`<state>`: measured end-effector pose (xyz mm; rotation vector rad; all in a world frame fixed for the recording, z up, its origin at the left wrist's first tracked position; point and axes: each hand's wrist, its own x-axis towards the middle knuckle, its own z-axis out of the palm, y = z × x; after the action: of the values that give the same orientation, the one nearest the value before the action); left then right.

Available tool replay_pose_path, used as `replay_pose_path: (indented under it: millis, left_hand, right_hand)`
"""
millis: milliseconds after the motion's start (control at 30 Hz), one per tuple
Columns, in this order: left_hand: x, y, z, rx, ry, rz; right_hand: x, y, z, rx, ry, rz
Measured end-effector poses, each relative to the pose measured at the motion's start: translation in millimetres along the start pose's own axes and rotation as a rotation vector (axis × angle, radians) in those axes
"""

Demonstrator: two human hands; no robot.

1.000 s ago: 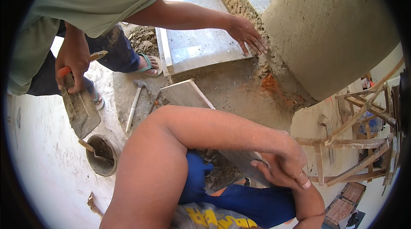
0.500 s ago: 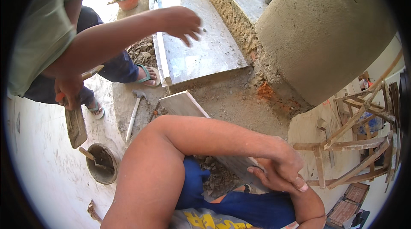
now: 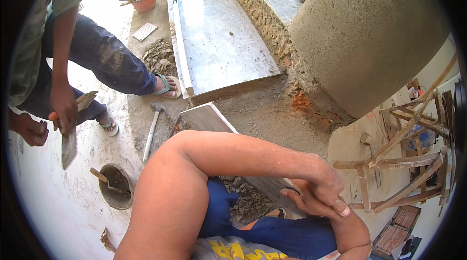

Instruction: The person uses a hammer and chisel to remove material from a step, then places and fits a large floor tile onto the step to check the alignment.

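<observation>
My left arm reaches across in front of me to the right. My left hand point(image 3: 325, 182) is closed around my right wrist. Under it my right hand point(image 3: 307, 202) points left, one digit stretched out by the end of a grey slab point(image 3: 206, 116); its other fingers are mostly hidden, and I see no tool in it. The slab stands tilted on edge, its middle hidden behind my left forearm. Dark, lumpy mortar point(image 3: 250, 201) lies beside it, between my legs. A claw hammer point(image 3: 153, 131) rests on the ground to the left of the slab.
At left a co-worker holds a trowel point(image 3: 69, 148). Nearby stands a mortar bucket point(image 3: 116, 199) with a trowel in it. Ahead lies a large grey slab point(image 3: 228, 51) with a white straightedge point(image 3: 181, 60). A round column point(image 3: 365, 41) and wooden trestles point(image 3: 404, 165) stand at right.
The co-worker has drawn back to the left, taking the outstretched arm away from over the large slab. That person's trowel has shifted left too. My hands stay in place.
</observation>
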<state>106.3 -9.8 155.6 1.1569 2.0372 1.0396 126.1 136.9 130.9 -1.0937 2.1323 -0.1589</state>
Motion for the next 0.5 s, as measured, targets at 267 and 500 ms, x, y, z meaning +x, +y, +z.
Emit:
replay_pose_path:
  millis: [267, 500]
  left_hand:
    - [6, -2, 1, -0.015, 0.007, 0.002]
    - [7, -4, 3, -0.018, -0.002, -0.008]
  right_hand:
    - [-1, -3, -1, 0.008, 0.081, -0.104]
    - [1, 3, 5, 0.054, 0.077, -0.09]
